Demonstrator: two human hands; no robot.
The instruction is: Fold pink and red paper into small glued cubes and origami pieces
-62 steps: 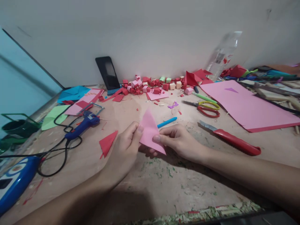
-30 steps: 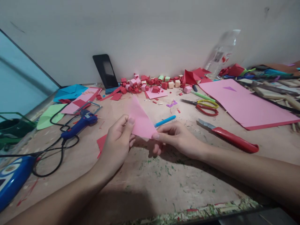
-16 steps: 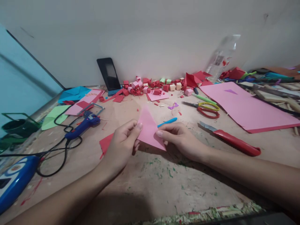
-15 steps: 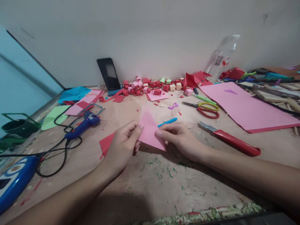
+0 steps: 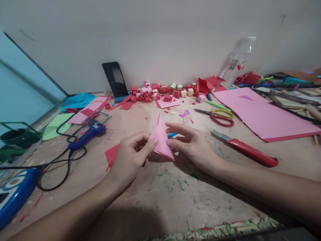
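A pink paper (image 5: 162, 139), bent along its length into a narrow pointed shape, stands above the middle of the table. My left hand (image 5: 134, 152) pinches its left side between thumb and fingers. At the paper's right edge is my right hand (image 5: 193, 144), its thumb touching or nearly touching the paper, its index finger raised and apart from the thumb. Behind the right fingers a blue pen-like tool (image 5: 172, 135) shows only in part. A red paper piece (image 5: 111, 155) lies partly hidden behind my left hand.
A utility knife (image 5: 253, 152) and scissors (image 5: 219, 117) lie to the right, near large pink sheets (image 5: 263, 113). Small paper cubes (image 5: 163, 92) are heaped along the wall beside a leaning phone (image 5: 115, 79). A blue glue gun (image 5: 87, 135) with a looped cord lies left.
The pink paper has gone from fairly flat to bent, looking narrower now. My right index finger has lifted away from the thumb. My left hand keeps its pinch.
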